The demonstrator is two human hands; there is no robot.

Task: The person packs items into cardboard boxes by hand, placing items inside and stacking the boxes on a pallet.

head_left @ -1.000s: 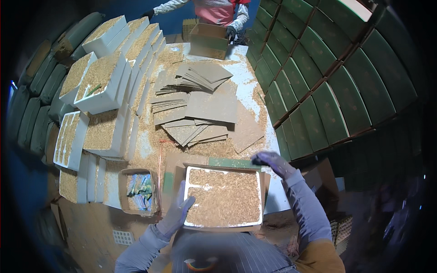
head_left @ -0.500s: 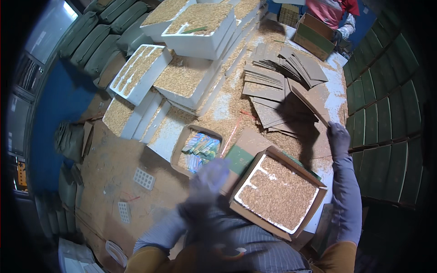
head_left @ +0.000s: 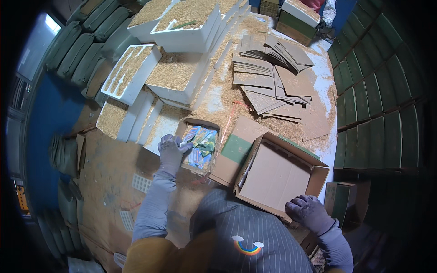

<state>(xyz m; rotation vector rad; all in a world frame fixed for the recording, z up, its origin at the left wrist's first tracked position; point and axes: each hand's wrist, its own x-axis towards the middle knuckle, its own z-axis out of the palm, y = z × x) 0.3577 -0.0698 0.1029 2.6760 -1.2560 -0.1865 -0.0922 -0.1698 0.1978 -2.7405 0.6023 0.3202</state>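
An open carton (head_left: 319, 178) with a green side stands tilted in front of me. A flat cardboard sheet (head_left: 275, 175) lies inside it, covering the contents. My right hand (head_left: 309, 212), gloved in grey, curls its fingers over the carton's near right rim. Left of the carton, a small cardboard box (head_left: 217, 136) holds several colourful packets (head_left: 200, 146). At that box's left wall is my gloved left hand (head_left: 171, 152), fingers bent. Something small and pale shows by its thumb; I cannot make out what.
Loose cardboard sheets (head_left: 259, 82) lie fanned on the table beyond the carton. White foam boxes (head_left: 182, 40) of grain-like husks are stacked at the far left. Green cartons (head_left: 378, 104) line the right. A co-worker's sleeve (head_left: 328, 12) shows beside a carton with a foam box (head_left: 300, 11).
The cardboard sheet my right hand held now covers the husks in the carton. That hand has come down to the near rim. My left hand has moved left and away to the packet box.
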